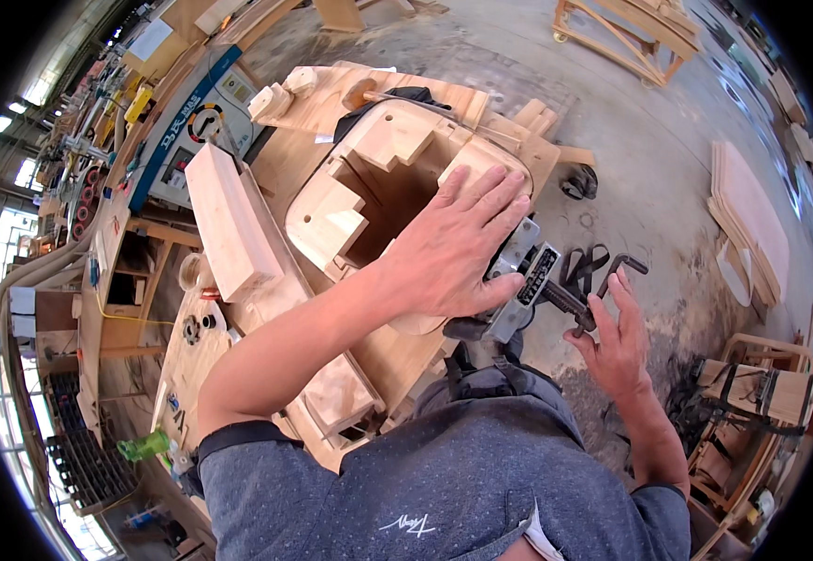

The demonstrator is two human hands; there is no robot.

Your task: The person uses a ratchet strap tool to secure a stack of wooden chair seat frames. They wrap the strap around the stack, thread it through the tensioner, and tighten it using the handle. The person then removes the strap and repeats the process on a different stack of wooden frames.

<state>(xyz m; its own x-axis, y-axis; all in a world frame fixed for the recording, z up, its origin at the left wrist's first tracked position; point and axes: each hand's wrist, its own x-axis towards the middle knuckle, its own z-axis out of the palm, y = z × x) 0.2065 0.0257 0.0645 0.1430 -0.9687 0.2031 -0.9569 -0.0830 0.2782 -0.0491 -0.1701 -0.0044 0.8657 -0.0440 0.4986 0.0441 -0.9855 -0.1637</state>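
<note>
A light wooden block with rounded corners and a deep notched opening point(331, 217) rests on the bench. My left hand point(462, 238) lies flat on its right corner, fingers stretched out. The left thumb reaches onto a metal vise point(518, 294) at the bench's near right side. My right hand point(619, 337) is at the vise's dark bent crank handle point(603, 288), thumb and fingers curled loosely about it. Part of the block is hidden under my left hand and forearm.
A long squared timber point(229, 224) lies left of the block. Behind the block, a board point(444, 91) carries wood offcuts and a mallet-like tool. A blue and white machine cabinet point(191, 126) stands far left, stacked panels point(752, 220) at right, and a wooden cart point(631, 37) at the back.
</note>
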